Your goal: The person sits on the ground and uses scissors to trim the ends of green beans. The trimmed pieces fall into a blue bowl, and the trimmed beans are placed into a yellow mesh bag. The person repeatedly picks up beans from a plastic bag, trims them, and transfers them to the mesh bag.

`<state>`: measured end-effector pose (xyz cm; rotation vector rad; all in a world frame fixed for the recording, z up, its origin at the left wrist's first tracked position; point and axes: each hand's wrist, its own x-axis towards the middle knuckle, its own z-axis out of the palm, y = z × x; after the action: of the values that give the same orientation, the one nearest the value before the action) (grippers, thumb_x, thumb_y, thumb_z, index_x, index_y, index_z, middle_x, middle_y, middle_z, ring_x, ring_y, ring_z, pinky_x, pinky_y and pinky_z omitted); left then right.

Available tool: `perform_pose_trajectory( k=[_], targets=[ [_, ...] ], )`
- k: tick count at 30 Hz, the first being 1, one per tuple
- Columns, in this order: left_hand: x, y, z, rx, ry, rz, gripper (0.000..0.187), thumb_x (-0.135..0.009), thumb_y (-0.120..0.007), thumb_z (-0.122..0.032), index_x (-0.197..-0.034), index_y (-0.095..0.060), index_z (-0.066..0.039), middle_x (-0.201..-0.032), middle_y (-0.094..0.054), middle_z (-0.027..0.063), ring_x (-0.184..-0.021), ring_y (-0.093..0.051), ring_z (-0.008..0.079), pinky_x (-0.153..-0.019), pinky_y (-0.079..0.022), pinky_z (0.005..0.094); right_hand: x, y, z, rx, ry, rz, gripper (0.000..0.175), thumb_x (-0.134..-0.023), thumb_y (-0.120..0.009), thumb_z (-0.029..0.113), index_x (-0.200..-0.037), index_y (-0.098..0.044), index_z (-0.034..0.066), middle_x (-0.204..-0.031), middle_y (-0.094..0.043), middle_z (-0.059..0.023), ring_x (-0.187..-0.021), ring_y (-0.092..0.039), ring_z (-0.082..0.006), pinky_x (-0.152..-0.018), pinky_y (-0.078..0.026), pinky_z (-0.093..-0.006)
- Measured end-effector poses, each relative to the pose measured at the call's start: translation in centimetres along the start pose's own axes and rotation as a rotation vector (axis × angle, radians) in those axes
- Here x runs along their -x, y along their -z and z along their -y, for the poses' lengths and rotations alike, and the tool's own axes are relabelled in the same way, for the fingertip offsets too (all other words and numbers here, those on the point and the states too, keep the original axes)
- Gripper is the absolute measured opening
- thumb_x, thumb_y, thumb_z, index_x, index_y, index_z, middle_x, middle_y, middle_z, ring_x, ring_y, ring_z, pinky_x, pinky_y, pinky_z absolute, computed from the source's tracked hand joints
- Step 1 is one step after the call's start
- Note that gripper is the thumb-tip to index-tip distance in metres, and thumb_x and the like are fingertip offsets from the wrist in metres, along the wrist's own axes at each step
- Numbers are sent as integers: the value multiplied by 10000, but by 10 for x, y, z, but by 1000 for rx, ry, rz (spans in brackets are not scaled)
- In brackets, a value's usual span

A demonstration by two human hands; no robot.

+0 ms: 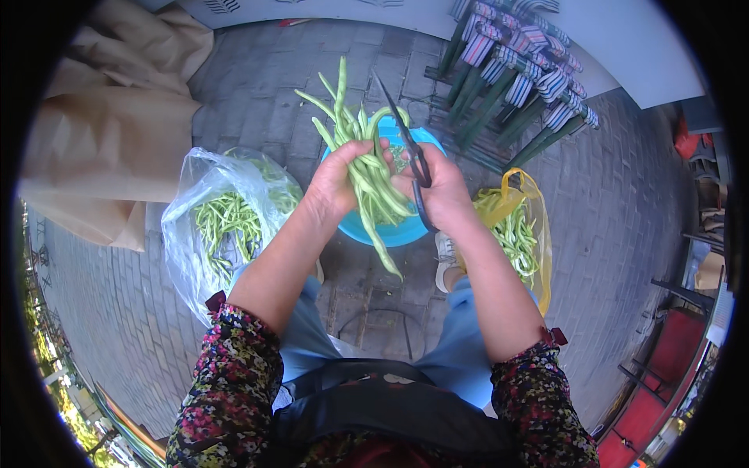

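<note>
A bunch of green beans is gripped in my left hand, their ends sticking out above and below the fist. My right hand holds black-handled scissors with the blades pointing up and away; its fingertips come close to the beans, and I cannot tell whether they touch. Below both hands stands a blue plastic basin with small green pieces inside, partly hidden by the hands and beans. To the left is a clear plastic bag of green beans. On the right, a yellow plastic bag contains more beans.
Several folding stools with striped fabric seats are bunched at the upper right. Brown paper sheeting drapes at the left. A red bench-like surface lies at the right rim. Grey paving bricks form the ground.
</note>
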<state>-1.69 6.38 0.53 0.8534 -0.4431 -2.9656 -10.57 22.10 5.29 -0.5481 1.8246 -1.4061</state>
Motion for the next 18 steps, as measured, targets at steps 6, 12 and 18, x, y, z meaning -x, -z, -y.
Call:
perform_pose_trajectory(
  k=[6,12,18],
  targets=[
    [1,0,-4,-53,-32,117,340,-812,-650,-151,-1094,-572,21,-945,-619,146,-910,-607,254,-851,-506,401,-1,-3,3,13,35,-24,440,-758,-731,38,-1149,-529,42,-804,-590,5,-715,-533,-59,-673,-449,-233],
    [7,-1,-18,-11,-253,42,317,-828,-649,-124,-1101,-563,13,-1007,-611,128,-936,-594,258,-891,-498,415,22,-2,8,189,119,27,416,-741,-748,60,-1099,-538,43,-737,-517,27,-678,-472,-65,-638,-432,-227],
    [4,0,-14,-56,-221,117,334,-831,-653,-141,-1109,-557,17,-979,-611,138,-920,-602,253,-916,-485,407,15,-8,-6,27,147,37,313,-758,-710,32,-1015,-533,50,-738,-486,53,-631,-438,-31,-560,-369,-205]
  ],
)
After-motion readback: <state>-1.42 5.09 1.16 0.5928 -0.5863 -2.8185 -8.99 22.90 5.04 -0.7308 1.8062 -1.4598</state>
